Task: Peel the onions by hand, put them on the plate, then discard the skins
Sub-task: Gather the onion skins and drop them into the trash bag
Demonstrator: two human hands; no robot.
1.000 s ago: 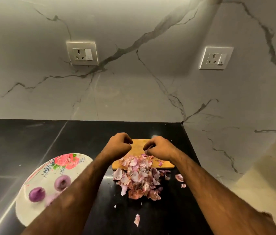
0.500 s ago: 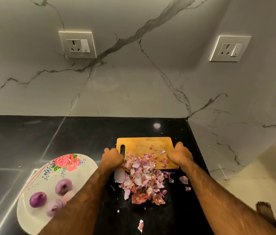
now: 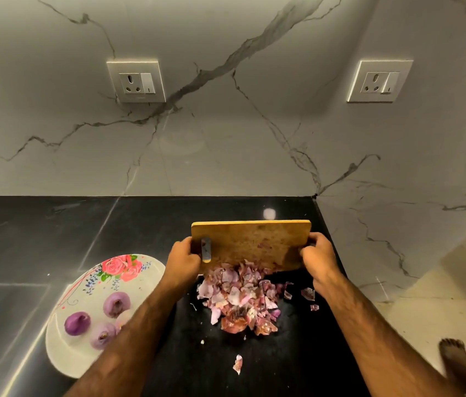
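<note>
Gripping a wooden cutting board (image 3: 251, 242) by its left and right sides, the left hand (image 3: 184, 257) and right hand (image 3: 316, 255) curl around its edges. They hold it tilted up, far edge high and near edge low, over a heap of onion skins (image 3: 240, 296) on the dark surface (image 3: 54, 230). To the left, a flowered plate (image 3: 65, 356) holds at least four peeled onions (image 3: 78, 323), one partly hidden by the forearm. Peeling and plating look finished. Discarding is not yet done: the skins lie heaped on the surface, and a stray piece (image 3: 237, 363) sits nearer.
</note>
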